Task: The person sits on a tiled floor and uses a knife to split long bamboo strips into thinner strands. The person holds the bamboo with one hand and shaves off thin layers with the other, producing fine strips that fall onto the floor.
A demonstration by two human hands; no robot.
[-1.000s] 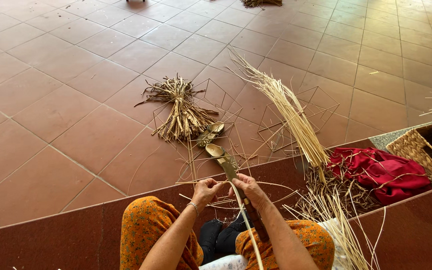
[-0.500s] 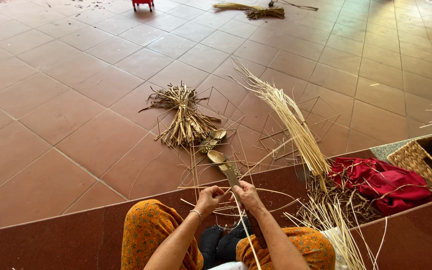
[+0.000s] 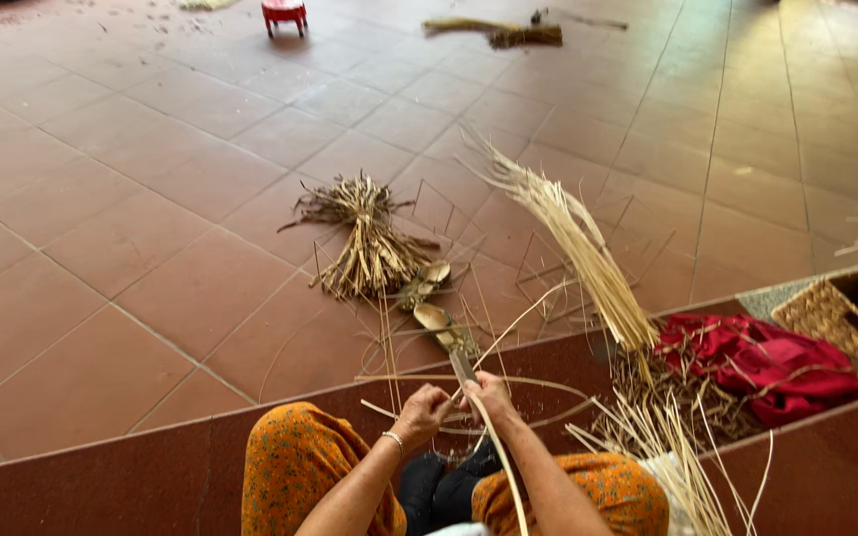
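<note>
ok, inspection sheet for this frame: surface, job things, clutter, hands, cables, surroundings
surface: red tile floor, dark red step at the knees.
job's things: thin cane strips, held by both hands.
clutter: dry fibre bundle, pale reed sheaf, sandals, red cloth, wicker basket.
grippers: left hand and right hand pinch the strips, close together.
cables: nothing seen.
surroundings: red stool, broom far off.
</note>
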